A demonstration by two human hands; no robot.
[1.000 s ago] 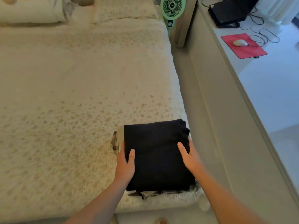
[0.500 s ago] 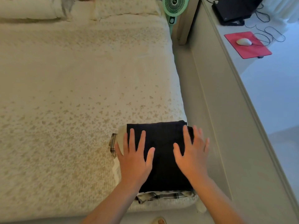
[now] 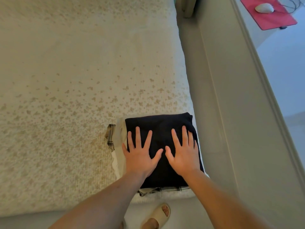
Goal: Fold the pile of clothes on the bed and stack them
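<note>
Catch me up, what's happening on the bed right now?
A person is pressing both hands flat on a folded dark garment that tops a small stack at the near right corner of the bed. The left hand and right hand lie side by side, fingers spread. A plaid piece and a light piece stick out beneath. No unfolded clothes show in view.

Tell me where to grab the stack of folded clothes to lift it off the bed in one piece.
Grip the stack of folded clothes by its left and right sides, fingers slid under the bottom plaid layer. The layers are loose and offset, with cream and plaid edges poking out left, so pinching only the black folded garment would likely leave them behind. Both flat hands sit on top.
</note>
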